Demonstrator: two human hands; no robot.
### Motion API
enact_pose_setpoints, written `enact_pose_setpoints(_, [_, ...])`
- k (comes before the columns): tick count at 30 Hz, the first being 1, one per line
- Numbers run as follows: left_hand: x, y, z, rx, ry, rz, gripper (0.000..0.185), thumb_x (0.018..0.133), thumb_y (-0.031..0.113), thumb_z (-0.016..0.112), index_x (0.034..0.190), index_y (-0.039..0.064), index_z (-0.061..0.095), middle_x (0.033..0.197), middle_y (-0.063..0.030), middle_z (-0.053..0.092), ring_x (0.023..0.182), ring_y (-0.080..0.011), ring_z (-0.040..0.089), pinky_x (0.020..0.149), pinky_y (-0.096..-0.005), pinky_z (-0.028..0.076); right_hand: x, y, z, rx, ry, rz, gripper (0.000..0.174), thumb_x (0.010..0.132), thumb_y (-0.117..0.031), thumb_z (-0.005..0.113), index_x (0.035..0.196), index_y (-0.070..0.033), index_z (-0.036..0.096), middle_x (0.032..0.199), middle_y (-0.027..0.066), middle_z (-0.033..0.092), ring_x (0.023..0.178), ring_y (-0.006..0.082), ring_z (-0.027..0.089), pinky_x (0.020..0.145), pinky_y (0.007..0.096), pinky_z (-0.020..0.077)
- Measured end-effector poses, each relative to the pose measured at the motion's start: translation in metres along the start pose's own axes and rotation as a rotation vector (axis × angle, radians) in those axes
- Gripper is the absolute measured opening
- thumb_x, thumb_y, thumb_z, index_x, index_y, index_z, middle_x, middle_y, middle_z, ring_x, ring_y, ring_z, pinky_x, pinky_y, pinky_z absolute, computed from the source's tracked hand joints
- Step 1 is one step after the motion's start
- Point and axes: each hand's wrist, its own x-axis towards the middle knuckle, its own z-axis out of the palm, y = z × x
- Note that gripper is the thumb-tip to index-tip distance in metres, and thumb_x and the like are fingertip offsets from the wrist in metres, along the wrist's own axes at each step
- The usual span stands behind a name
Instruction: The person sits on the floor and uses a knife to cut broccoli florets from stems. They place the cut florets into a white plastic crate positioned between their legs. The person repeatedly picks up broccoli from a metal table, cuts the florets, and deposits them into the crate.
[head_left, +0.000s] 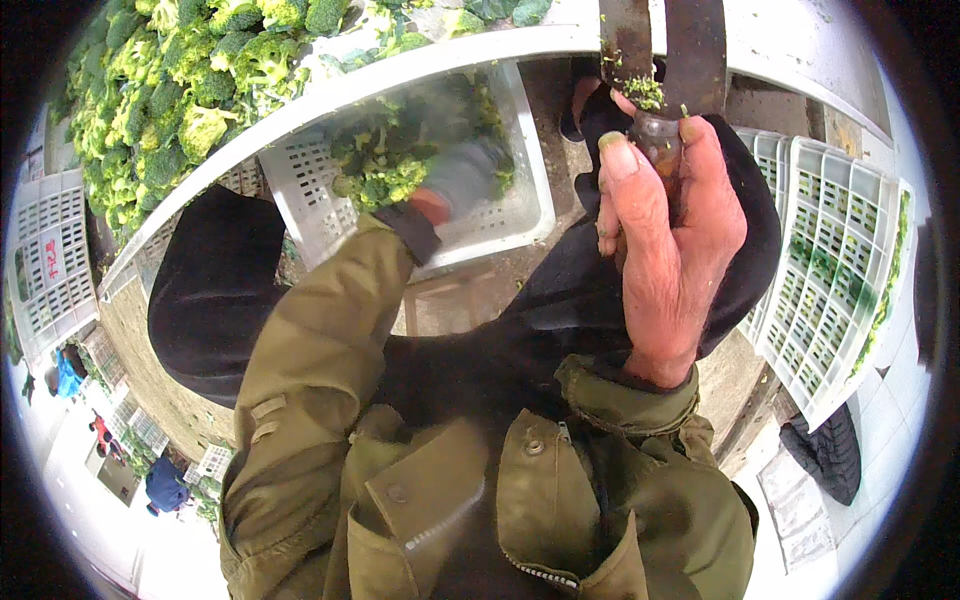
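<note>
My right hand (660, 232) grips the short handle (664, 154) of a steel bladed tool at the upper right. Two broad, stained blades (694, 56) point away from me, with green broccoli crumbs stuck near their base. Whether they belong to one tool or two, I cannot tell. My left hand (454, 187), blurred by motion, reaches into a white plastic crate (536, 180) between my knees. Cut broccoli florets (382, 169) lie in the crate beside that hand. Its fingers are too smeared to show whether they hold anything.
Broccoli heads (202, 82) are heaped at upper left on a white surface with a raised rim (360, 71). White perforated crates stand at the right (825, 247) and left (52, 255). A dark quilted item (829, 457) lies lower right. A person in blue (165, 484) is at lower left.
</note>
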Motion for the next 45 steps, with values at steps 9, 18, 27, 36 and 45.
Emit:
enact_pose_setpoints(9, [-0.081,-0.091,-0.073,0.343,-0.196,-0.506,0.038,0.092,0.038,0.067,0.114,0.009,0.074,0.104,-0.0140,0.076,0.100,-0.0357,0.071,0.089,-0.0508,0.056,-0.001,-0.001,-0.002,0.106,-0.044,-0.015,0.019,0.099,-0.011,0.070,0.112,0.001,0.064,0.085,-0.0013,0.059,0.075,0.0066,0.049,0.067,0.0244,0.0427])
enact_pose_setpoints(18, [-0.102,-0.038,-0.086,0.424,-0.608,-0.506,0.043,0.086,0.043,0.071,0.117,0.014,0.077,0.117,-0.0159,0.075,0.109,-0.0354,0.071,0.094,-0.0476,0.054,-0.002,0.012,0.003,0.111,-0.058,-0.096,0.024,0.102,-0.017,0.067,0.119,0.000,0.065,0.075,-0.0043,0.055,0.058,0.0018,0.046,0.052,0.0204,0.0380])
enact_pose_setpoints(27, [-0.107,0.065,-0.194,0.188,-0.134,-0.272,0.051,0.092,0.041,0.074,0.132,0.010,0.068,0.109,-0.0196,0.070,0.105,-0.0415,0.066,0.092,-0.0521,0.052,-0.001,0.027,0.015,0.108,-0.171,-0.108,0.022,0.103,-0.019,0.067,0.118,-0.003,0.062,0.076,-0.0053,0.053,0.057,0.0021,0.047,0.047,0.0210,0.0381])
enact_pose_setpoints(36, [-0.183,0.148,-0.262,-0.005,0.188,-0.306,0.040,0.096,0.027,0.072,0.130,0.007,0.066,0.123,-0.0195,0.067,0.113,-0.0406,0.065,0.096,-0.0455,0.054,0.019,0.022,0.011,-0.056,-0.122,-0.287,0.020,0.103,-0.019,0.065,0.113,-0.002,0.062,0.075,-0.0043,0.054,0.056,0.0032,0.048,0.047,0.0223,0.0386])
enact_pose_setpoints(45, [-0.201,0.148,-0.270,-0.225,0.384,-0.275,0.037,0.095,0.020,0.073,0.128,0.005,0.067,0.118,-0.0191,0.070,0.109,-0.0401,0.067,0.095,-0.0443,0.055,0.077,0.013,0.024,-0.555,-0.026,-0.455,0.032,0.095,-0.024,0.070,0.112,0.002,0.064,0.080,0.0181,0.066,0.075,0.0358,0.065,0.071,0.0446,0.0496])
